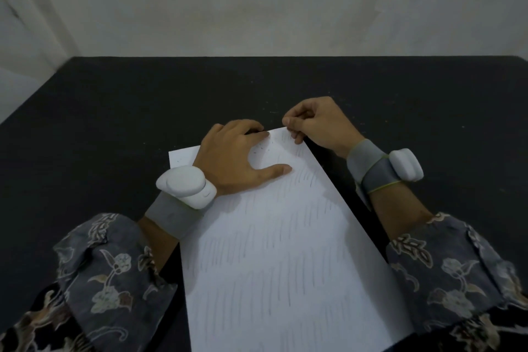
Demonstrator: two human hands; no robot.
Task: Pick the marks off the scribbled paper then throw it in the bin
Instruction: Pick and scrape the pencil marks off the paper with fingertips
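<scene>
The scribbled paper [285,251] lies on the black tabletop [114,111], slightly askew. The left hand [237,157] presses flat on its far left part, fingers spread (thumb out), while the right hand [314,120] pinches its far corner.

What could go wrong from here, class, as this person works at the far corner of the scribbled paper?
1. The right hand pinches the far corner of the paper; a hard pull could tear it, since the left hand presses the sheet flat just beside that grip.
2. The near edge seems to overhang the black table; if the left hand lifts, the sheet could slide.
3. No bin is in view, so the throw may need a search.
</scene>
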